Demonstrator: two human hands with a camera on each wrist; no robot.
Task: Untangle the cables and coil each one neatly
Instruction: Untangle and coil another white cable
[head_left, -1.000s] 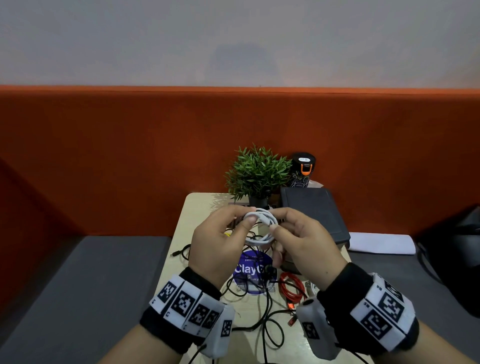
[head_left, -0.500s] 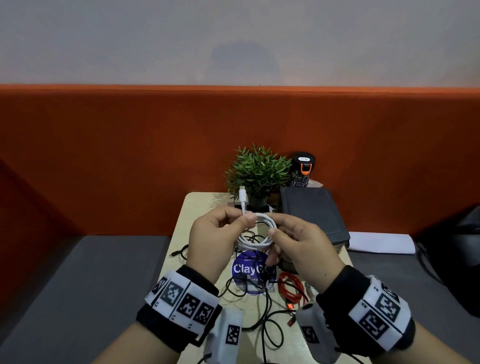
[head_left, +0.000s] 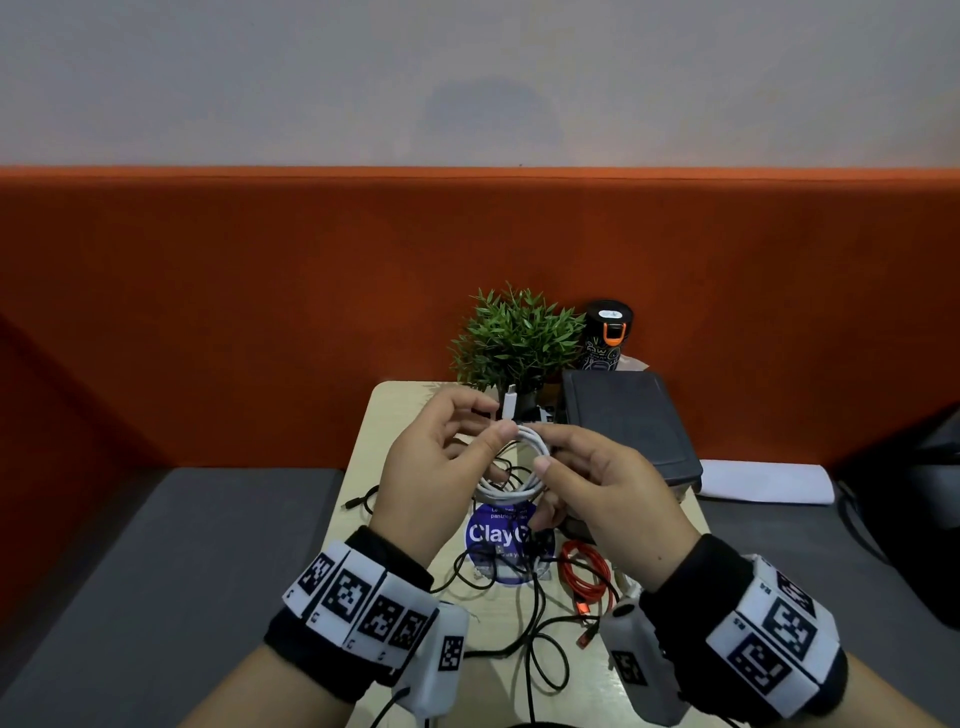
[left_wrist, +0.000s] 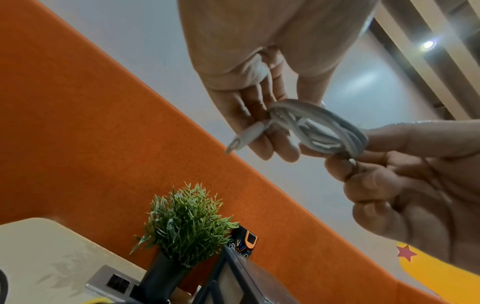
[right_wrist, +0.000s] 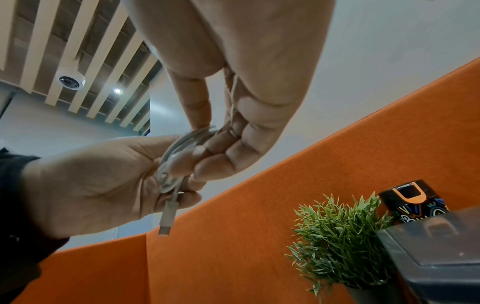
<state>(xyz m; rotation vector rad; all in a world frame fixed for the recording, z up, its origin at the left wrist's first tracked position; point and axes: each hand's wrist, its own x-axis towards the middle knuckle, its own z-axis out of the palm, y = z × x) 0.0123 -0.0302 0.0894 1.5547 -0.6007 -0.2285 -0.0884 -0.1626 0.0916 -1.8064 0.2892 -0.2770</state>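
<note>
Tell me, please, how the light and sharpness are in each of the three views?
Head view: dim, even light, sharp, edges bent by the wide lens. Left wrist view: glare from a ceiling lamp, the white cable a little blurred. Right wrist view: both hands close and soft, the plant sharper.

Bare left hand (head_left: 431, 467) and right hand (head_left: 613, 499), each wrist in a black cuff (head_left: 696, 571) wrapped by a white band of black square tag markers (head_left: 358, 597), a white tagged camera pod (head_left: 439, 654) underneath.
</note>
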